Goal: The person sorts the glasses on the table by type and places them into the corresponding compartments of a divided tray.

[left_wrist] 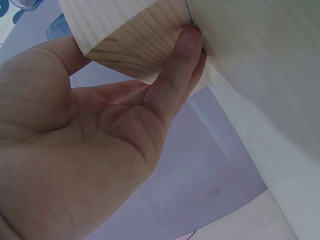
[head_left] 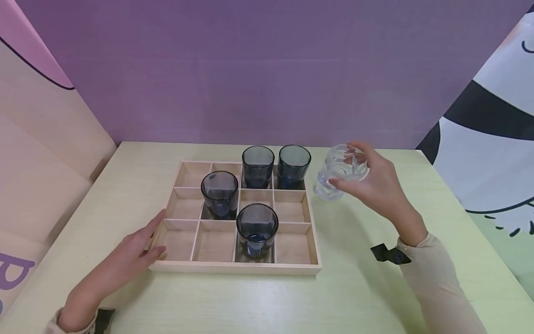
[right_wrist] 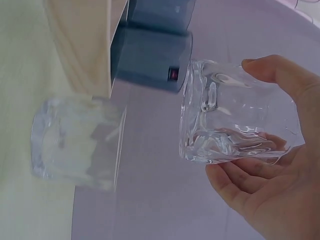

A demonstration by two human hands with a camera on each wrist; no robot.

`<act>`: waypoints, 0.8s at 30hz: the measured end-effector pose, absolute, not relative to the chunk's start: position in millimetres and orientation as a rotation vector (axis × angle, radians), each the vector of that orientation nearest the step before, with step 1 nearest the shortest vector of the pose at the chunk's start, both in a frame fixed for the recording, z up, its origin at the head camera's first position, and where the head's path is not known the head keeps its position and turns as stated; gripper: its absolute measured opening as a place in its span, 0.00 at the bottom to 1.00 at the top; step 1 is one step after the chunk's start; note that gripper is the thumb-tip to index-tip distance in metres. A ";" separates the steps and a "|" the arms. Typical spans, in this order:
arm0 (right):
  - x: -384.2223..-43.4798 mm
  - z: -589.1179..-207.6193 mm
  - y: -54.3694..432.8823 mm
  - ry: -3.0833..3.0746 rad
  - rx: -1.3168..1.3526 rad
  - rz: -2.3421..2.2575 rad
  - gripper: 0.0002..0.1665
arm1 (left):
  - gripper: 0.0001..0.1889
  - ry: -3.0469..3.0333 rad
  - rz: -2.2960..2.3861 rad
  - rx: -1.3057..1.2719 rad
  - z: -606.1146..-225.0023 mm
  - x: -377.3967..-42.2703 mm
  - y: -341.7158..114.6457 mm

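Note:
A wooden grid tray (head_left: pixel 233 267) lies on the pale green table (head_left: pixel 359 287). Several dark blue-grey glasses stand upright in its compartments, two at the back (head_left: pixel 257 166) (head_left: pixel 294 166), one mid-left (head_left: pixel 219 194) and one at the front (head_left: pixel 257 229). My left hand (head_left: pixel 137 248) rests with straight fingers (left_wrist: pixel 175 75) against the tray's (left_wrist: pixel 135 40) front-left corner. My right hand (head_left: pixel 375 185) grips a clear glass (head_left: pixel 346 164) (right_wrist: pixel 235 120) in the air just right of the tray's back corner. A second clear glass (head_left: pixel 325 189) (right_wrist: pixel 75 142) stands on the table under it.
A purple wall runs along the table's far edge, with printed panels on the left and right. Bare table surface stretches in front of and to the right of the tray. A small black tag (head_left: pixel 390 254) sits at my right wrist.

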State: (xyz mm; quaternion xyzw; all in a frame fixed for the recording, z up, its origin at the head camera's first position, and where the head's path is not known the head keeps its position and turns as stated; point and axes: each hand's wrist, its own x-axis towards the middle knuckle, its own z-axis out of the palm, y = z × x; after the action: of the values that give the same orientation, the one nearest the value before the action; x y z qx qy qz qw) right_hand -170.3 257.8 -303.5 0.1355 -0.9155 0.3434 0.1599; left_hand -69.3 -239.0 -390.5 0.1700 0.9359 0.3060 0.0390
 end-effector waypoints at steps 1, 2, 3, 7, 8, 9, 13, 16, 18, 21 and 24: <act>-168.8 -303.7 255.7 -2.617 0.397 0.981 0.46 | 0.41 2.869 0.939 0.522 -390.5 -69.5 -239.0; -167.5 -303.9 253.6 -2.617 0.409 0.983 0.46 | 0.41 2.868 0.939 0.523 -390.4 -69.6 -238.9; -166.5 -304.3 251.4 -2.619 0.417 0.989 0.46 | 0.41 2.868 0.937 0.522 -390.4 -69.8 -238.9; -164.2 -305.8 242.6 -2.632 0.451 1.007 0.46 | 0.41 2.853 0.946 0.520 -390.4 -70.8 -238.7; -163.9 -306.0 240.2 -2.634 0.460 1.017 0.46 | 0.41 2.849 0.950 0.526 -390.5 -71.0 -238.6; -164.0 -306.5 238.0 -2.641 0.467 1.023 0.47 | 0.41 2.852 0.948 0.524 -390.5 -71.1 -238.6; -163.6 -308.3 229.3 -2.657 0.496 1.058 0.48 | 0.41 2.853 0.955 0.514 -390.0 -71.2 -239.0; -163.2 -311.2 223.8 -2.670 0.505 1.079 0.47 | 0.41 2.857 0.948 0.507 -389.3 -70.9 -239.4; -163.0 -314.4 220.9 -2.684 0.505 1.089 0.47 | 0.41 2.856 0.946 0.511 -389.0 -70.6 -239.6; -163.0 -320.5 216.2 -2.719 0.507 1.106 0.48 | 0.41 2.849 0.946 0.508 -388.5 -70.1 -240.0; -164.2 -327.7 210.3 -2.758 0.514 1.109 0.48 | 0.41 2.837 0.954 0.509 -388.6 -69.7 -240.6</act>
State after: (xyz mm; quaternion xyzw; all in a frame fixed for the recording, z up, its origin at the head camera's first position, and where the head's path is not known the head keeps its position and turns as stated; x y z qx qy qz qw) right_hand -164.2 210.3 -327.7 0.1701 -0.9124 0.3669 0.0625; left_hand -69.7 -240.6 -388.6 0.1673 0.9331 0.3138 0.0530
